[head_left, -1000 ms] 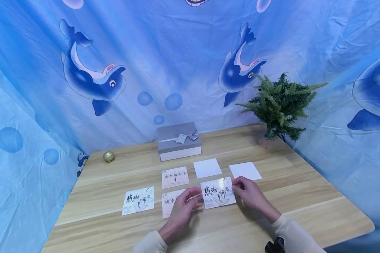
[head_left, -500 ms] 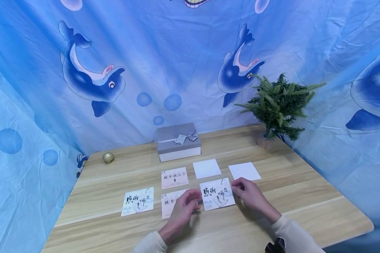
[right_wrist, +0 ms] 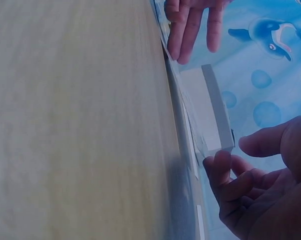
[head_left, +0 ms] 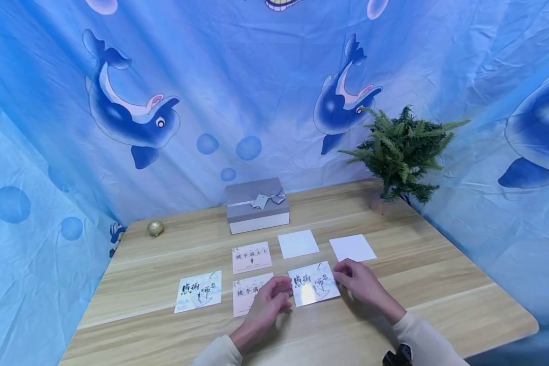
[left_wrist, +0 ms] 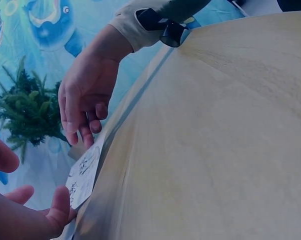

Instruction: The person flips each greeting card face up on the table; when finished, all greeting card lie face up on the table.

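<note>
In the head view, a white greeting card (head_left: pixel 314 283) with black brush writing lies between the two hands, its top catching glare. My left hand (head_left: pixel 266 307) is at its left edge, partly over a pinkish card (head_left: pixel 247 294). Fingertips of my right hand (head_left: pixel 360 284) touch the card's right edge. From the right wrist view, the thumb (right_wrist: pixel 263 142) stands apart from the fingers. The left wrist view shows the left hand (left_wrist: pixel 25 212) with thumb and fingers spread apart beside the card. Neither hand pinches the card. Whether it lies fully flat is hard to tell.
Another brush-lettered card (head_left: pixel 198 292) lies to the left. Behind are a second pinkish card (head_left: pixel 251 256) and two blank white cards, one centre (head_left: pixel 298 244) and one right (head_left: pixel 353 247). Further back stand a grey gift box (head_left: pixel 257 206), a gold ball (head_left: pixel 155 228) and a small fir tree (head_left: pixel 400 152).
The greeting card between the hands has shifted slightly towards the person and its glare has moved. Both hands stay almost in place at its edges.
</note>
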Demonstrator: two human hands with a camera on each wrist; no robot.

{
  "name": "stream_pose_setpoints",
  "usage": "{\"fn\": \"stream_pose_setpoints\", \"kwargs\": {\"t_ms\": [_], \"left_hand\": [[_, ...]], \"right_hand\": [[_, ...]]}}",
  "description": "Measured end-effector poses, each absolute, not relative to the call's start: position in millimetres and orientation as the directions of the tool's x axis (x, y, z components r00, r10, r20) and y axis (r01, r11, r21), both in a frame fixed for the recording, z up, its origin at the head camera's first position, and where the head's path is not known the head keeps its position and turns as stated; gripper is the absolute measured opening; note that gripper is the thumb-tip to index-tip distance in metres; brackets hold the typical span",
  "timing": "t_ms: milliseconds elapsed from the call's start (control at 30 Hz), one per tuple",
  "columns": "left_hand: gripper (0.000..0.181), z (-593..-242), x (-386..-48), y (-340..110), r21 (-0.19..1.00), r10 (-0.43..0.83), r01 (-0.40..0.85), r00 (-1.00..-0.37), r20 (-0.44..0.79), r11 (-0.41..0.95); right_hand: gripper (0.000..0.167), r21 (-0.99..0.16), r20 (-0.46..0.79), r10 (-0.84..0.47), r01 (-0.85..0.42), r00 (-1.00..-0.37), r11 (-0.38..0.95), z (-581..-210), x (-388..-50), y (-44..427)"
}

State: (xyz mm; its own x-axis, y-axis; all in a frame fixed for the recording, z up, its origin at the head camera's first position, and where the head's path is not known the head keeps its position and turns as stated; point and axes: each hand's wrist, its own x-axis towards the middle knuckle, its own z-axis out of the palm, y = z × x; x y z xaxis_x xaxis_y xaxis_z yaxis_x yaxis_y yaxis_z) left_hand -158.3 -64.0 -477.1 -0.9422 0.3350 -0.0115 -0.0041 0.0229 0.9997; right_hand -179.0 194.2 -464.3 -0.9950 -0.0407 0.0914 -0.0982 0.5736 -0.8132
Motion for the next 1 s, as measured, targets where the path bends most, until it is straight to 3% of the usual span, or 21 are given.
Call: {"fn": "stream_pose_setpoints", "kwargs": {"t_ms": [1000], "left_hand": [[0.044, -475.4, -155.2, -61.5, 0.999, 0.356, -0.011, -0.934, 0.001, -0.034]], "right_hand": [[0.009, -0.806, 0.069, -0.061, -0.092, -0.996, 0.584, -470.0, -180.8, 194.6]]}}
